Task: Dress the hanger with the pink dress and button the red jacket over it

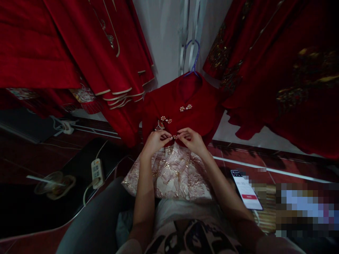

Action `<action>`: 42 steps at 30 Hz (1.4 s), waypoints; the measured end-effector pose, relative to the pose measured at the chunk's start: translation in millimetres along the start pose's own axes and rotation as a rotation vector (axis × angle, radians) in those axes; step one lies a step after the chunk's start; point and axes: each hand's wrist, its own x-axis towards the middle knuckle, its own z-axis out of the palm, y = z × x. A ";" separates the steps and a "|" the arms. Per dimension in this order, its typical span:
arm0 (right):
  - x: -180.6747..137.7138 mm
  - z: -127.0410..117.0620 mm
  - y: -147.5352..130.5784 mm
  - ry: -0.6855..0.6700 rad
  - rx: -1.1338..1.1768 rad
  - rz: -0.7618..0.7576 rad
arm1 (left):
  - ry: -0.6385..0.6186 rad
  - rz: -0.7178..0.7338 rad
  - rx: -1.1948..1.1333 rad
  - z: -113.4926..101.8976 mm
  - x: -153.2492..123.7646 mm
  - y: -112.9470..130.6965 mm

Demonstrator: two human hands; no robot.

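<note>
A small red dress top (pixel 201 118) hangs on a purple hanger (pixel 195 58), above a pale pink and gold brocade skirt (pixel 173 173). Flower-shaped clasps (pixel 185 108) decorate its chest, and more sit at the left beside a jewelled ornament (pixel 159 125). My left hand (pixel 156 142) pinches the left side of the lowest flower clasp (pixel 175 137) at the waist. From the other side, my right hand (pixel 193 141) has its thumb and fingertips closed at that same clasp. The fingertips partly cover the clasp, so whether it is fastened is not visible.
Red garments with pale piping (pixel 119 70) hang at the left, and gold-embroidered red garments (pixel 265 81) at the right. On a black surface at the left lie a power strip (pixel 97 173) and a plastic bowl (pixel 54 185). A lit phone (pixel 246 190) lies at the right.
</note>
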 end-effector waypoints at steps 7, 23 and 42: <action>0.6 7.9 11.4 -0.037 0.098 0.045 | 0.030 0.024 -0.052 4.0 1.9 0.5; 0.7 11.6 11.6 -0.023 0.132 0.047 | 0.041 0.027 -0.099 5.0 0.9 5.3; 0.0 -52.3 -4.9 -0.554 0.244 0.144 | 0.425 -0.368 -0.978 32.1 42.1 -6.1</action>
